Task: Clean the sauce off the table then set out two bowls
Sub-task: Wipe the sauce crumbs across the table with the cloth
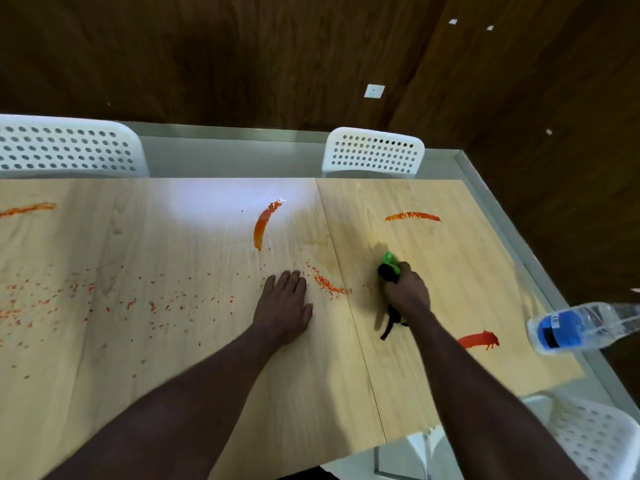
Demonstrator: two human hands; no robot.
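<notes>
My right hand [408, 292], right of frame centre, has its grip closed round a bright green cleaning cloth with black trim [390, 263], pressed onto the pale wood-grain bench [207, 341]. My left hand [284, 311] lies flat at centre, fingers spread, holding nothing.

Progress, as judged: cleaning is under way and well short of done. A faint damp smear just above the cloth suggests one patch has been wiped.

Red-orange sauce remaining:
- Four solid streaks: upper left edge [27, 209], upper centre [265, 223], upper right [412, 216], lower right [478, 340].
- One dense line of specks [325, 284] between my hands.
- Scattered specks [104, 299] across the left half, too many to count.

Bowls: none in view; that stage is not begun.

Other items: one clear plastic water bottle with a blue label [585, 327], lying at the right edge; three white perforated chairs [374, 152].
</notes>
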